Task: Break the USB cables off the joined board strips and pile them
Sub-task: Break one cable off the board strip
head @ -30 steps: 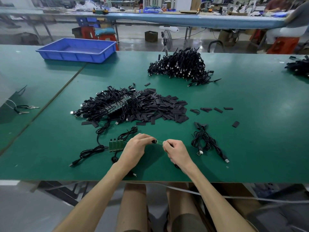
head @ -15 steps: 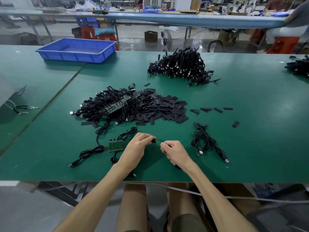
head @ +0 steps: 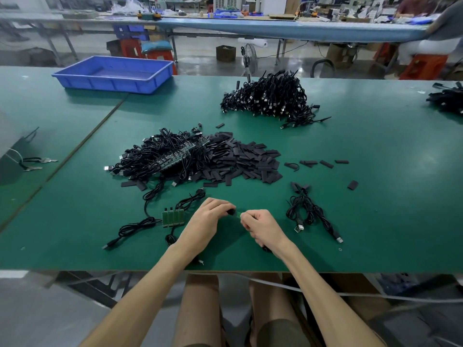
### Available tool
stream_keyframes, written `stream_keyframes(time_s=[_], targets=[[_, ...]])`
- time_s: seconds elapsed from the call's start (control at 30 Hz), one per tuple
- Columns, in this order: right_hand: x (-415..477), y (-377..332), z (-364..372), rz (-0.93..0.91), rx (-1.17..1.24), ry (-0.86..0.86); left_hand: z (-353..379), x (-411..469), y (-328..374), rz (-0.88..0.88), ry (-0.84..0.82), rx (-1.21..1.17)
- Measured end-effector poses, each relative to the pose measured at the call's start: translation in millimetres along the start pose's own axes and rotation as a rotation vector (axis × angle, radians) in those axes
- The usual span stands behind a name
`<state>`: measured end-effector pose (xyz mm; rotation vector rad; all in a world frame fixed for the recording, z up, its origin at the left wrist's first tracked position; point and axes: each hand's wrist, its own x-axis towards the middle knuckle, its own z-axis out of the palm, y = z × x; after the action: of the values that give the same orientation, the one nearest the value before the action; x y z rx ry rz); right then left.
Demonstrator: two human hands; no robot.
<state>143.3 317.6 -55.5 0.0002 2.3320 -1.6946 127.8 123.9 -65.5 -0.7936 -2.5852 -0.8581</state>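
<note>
We pinch a small green board piece (head: 238, 213) between both hands, our left hand (head: 208, 220) on its dark end and our right hand (head: 263, 226) on the other. Its long axis runs hand to hand. The freed cables (head: 309, 211) lie nearer the right hand.

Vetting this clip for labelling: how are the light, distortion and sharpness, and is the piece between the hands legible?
Head view: even light, only soft shadows under the left hand and right hand on the table; head view's wide angle stretches the frame corners; background benches are soft; the board piece both hands pinch is tiny, largely hidden by fingers.
</note>
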Motion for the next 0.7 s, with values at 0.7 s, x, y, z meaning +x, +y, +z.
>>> stream_keyframes(time_s=[0.7], targets=[[2.8,3.5,-4.5,-0.037,0.0,-0.094,2.3,1.3,-0.3,0.066,-0.073,-0.078]])
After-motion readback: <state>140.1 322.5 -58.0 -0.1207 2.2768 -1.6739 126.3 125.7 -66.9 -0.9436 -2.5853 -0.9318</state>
